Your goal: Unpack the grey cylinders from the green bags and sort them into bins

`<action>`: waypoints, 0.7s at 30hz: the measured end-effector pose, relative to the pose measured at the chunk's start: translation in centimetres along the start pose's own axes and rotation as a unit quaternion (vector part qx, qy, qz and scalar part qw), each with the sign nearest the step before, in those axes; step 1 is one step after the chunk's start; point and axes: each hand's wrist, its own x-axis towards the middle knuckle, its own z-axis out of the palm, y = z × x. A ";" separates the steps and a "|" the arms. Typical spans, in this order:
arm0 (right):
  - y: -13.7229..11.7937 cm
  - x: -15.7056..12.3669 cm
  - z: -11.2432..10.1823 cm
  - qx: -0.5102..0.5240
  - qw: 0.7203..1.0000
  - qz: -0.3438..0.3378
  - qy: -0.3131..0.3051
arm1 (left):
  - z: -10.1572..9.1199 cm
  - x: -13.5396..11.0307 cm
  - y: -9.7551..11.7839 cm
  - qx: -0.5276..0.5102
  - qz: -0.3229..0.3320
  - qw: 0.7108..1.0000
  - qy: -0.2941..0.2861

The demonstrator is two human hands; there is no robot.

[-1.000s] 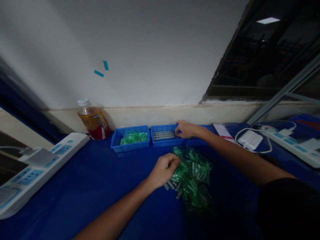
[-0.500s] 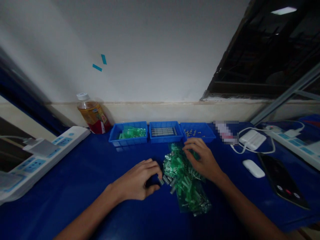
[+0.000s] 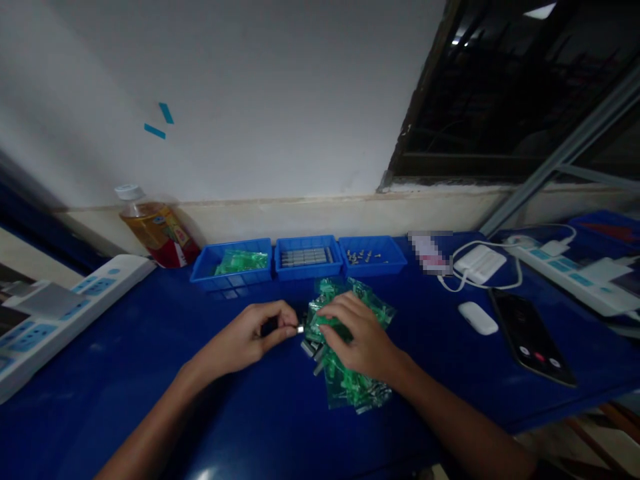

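Observation:
My left hand (image 3: 260, 333) pinches a small metal cylinder (image 3: 300, 329) between thumb and fingertips, just left of the pile. Over the heap of small green plastic bags (image 3: 350, 387) is my right hand (image 3: 357, 333), its fingers bent and thumb apart, with no held thing visible. The bags are see-through and seem to contain metal parts. A few loose metal cylinders (image 3: 309, 347) lie at the heap's left edge. Part of the heap is hidden beneath my right hand.
Three blue trays line the wall: one with green bags (image 3: 243, 260), one with rows of metal cylinders (image 3: 307, 257), one with small screws (image 3: 363, 256). A drink bottle (image 3: 160, 230) and power strip (image 3: 105, 287) stand left. A phone (image 3: 530, 340) and white case (image 3: 478, 318) lie right.
My left hand has closed on a metal cylinder and lifted it slightly from the heap. My right hand has moved left and down over the bags. The view has shifted right.

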 end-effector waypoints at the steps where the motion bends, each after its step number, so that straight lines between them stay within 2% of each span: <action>1: -0.2 -0.1 0.1 -0.002 1.000 -0.003 -0.015 | 0.1 0.1 0.3 -0.027 -0.013 0.999 0.029; 4: -0.5 -0.4 0.3 -0.003 1.000 -0.008 -0.019 | 1.1 0.5 1.3 -0.106 -0.027 0.991 0.078; 7: -0.4 -0.4 0.3 0.002 1.000 -0.007 0.006 | 2.4 0.7 1.7 -0.157 -0.042 0.984 0.080; 13: 0.2 -0.4 0.3 -0.020 1.000 0.001 -0.022 | 3.4 0.8 1.4 -0.215 -0.067 0.970 0.087; 16: 0.5 -0.4 0.3 -0.013 0.999 0.031 -0.020 | 3.7 0.8 1.2 -0.197 -0.056 0.974 0.100; 21: 0.7 -0.3 0.3 0.000 0.998 0.052 -0.025 | 4.6 1.0 0.0 -0.083 -0.006 0.984 0.160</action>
